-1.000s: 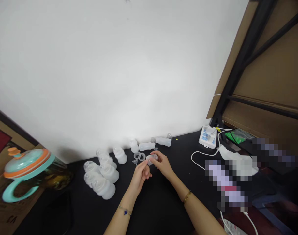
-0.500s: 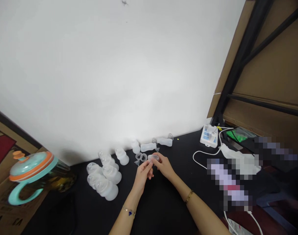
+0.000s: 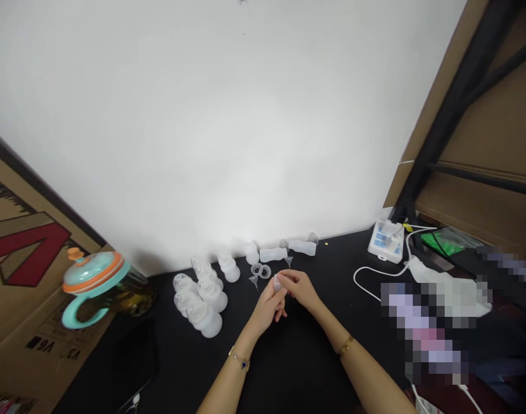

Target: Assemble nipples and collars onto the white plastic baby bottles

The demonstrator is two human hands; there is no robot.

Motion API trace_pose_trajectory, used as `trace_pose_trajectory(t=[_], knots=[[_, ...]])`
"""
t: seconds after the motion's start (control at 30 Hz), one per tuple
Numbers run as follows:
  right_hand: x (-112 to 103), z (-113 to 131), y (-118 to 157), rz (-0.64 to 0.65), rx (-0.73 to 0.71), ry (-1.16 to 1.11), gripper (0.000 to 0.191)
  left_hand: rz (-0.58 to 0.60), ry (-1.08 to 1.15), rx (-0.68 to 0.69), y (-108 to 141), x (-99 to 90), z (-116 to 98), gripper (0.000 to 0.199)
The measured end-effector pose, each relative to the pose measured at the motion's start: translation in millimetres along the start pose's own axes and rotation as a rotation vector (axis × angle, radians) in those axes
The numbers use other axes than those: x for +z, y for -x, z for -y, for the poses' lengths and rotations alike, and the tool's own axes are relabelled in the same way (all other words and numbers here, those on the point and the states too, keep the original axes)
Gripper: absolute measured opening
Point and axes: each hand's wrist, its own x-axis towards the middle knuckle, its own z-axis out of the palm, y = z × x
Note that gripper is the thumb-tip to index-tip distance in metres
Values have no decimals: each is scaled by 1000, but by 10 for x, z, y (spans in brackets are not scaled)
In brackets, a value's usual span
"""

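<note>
My left hand (image 3: 267,309) and my right hand (image 3: 301,288) meet over the black table, fingers closed around a small translucent plastic piece (image 3: 277,282). The fingers hide most of it, so its exact kind is unclear. Just beyond my left hand lie two translucent rings (image 3: 265,271) and a clear funnel-shaped teat (image 3: 254,280). A second teat (image 3: 289,261) lies behind my right hand. Farther back, two white bottle bodies (image 3: 273,254) rest on their sides near clear domed caps (image 3: 313,237). To the left stand several capped baby bottles (image 3: 210,322).
A teal-lidded jug (image 3: 99,282) with dark contents stands at the left by a cardboard box (image 3: 25,247). A dark tablet-like slab (image 3: 133,362) lies nearby. On the right are a white power strip (image 3: 386,241), its cable (image 3: 358,276) and a crumpled white sheet (image 3: 444,287).
The view has shifted, so the scene sits farther right in the picture. The plastic piece, lying sideways between my hands before, is now turned more upright and more covered by my fingers.
</note>
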Motion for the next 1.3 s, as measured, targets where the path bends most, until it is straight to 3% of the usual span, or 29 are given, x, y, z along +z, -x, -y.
trace_pose_trajectory(t=[0.4, 0.53, 0.83, 1.03, 1.3], knots=[[-45, 31, -11, -10, -2, 32, 43, -57, 48, 27, -18, 67, 18, 65], [-72, 38, -19, -37, 10, 43, 45, -24, 54, 8, -17, 57, -62, 60], [-51, -36, -23, -75, -81, 89, 46, -244, -57, 92, -39, 4, -104, 51], [-33, -19, -11, -65, -201, 134, 42, -484, -241, 166, -2, -57, -69, 49], [-28, -32, 4, -45, -225, 213, 47, -466, -331, 161, 7, -80, -57, 58]])
